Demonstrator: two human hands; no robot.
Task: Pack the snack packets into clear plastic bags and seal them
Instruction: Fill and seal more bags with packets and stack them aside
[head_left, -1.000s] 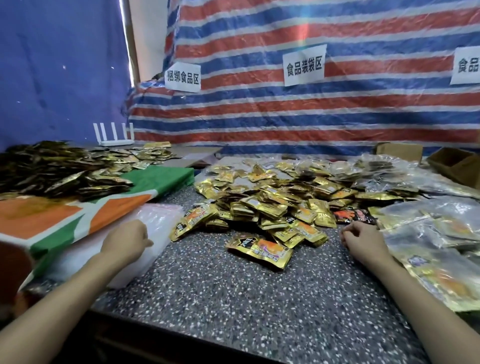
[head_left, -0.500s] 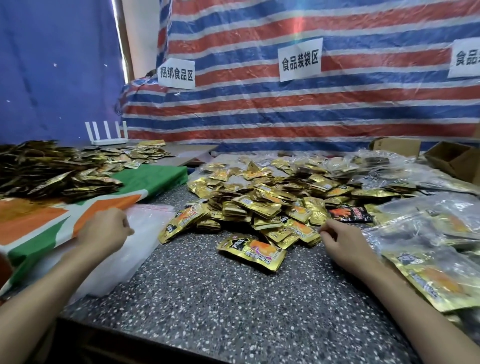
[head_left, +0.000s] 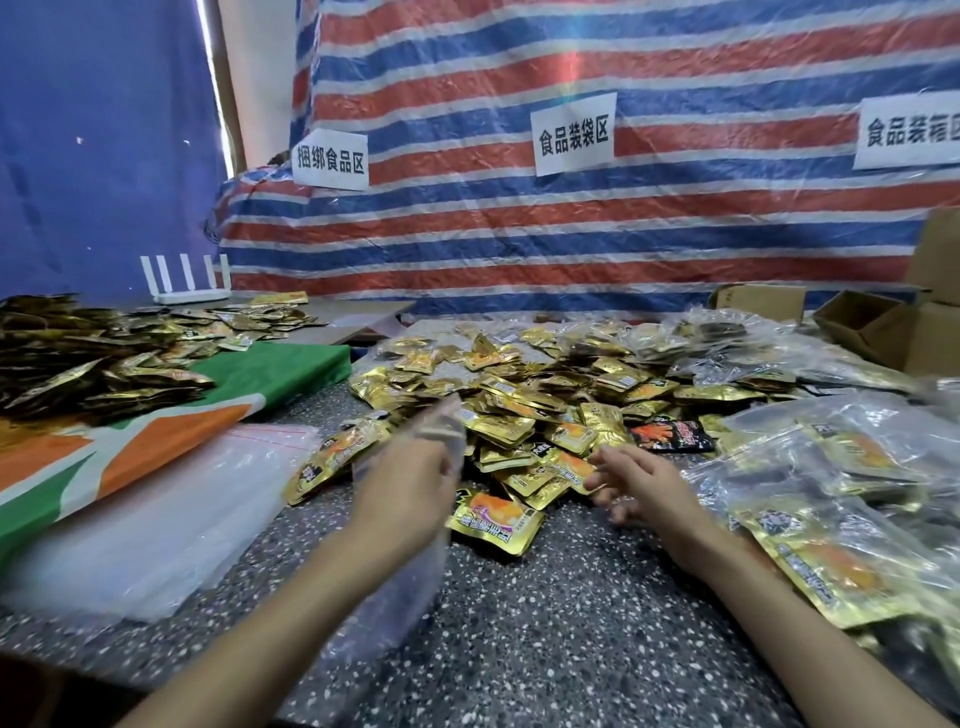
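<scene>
A heap of gold snack packets (head_left: 519, 405) covers the middle of the speckled table (head_left: 545, 623). One gold-and-orange packet (head_left: 496, 519) lies alone at the heap's near edge, between my hands. My left hand (head_left: 410, 488) grips a clear plastic bag (head_left: 400, 587); the bag is motion-blurred, rises above the fingers and hangs down over the wrist. My right hand (head_left: 639, 483) hovers just right of it at the heap's edge, fingers loosely spread and holding nothing. A stack of empty clear bags (head_left: 156, 519) lies at the left.
Filled clear bags of packets (head_left: 841, 493) pile up along the right side. Open cardboard boxes (head_left: 893, 327) stand at the back right. More gold packets (head_left: 78, 364) lie on a green-and-orange cloth (head_left: 171, 441) at the left, behind them a white router (head_left: 184, 283). A striped tarp with paper signs hangs behind.
My left hand came off the bag stack and moved right to the centre, now carrying a clear bag. My right hand shifted left toward it, and its fingers opened.
</scene>
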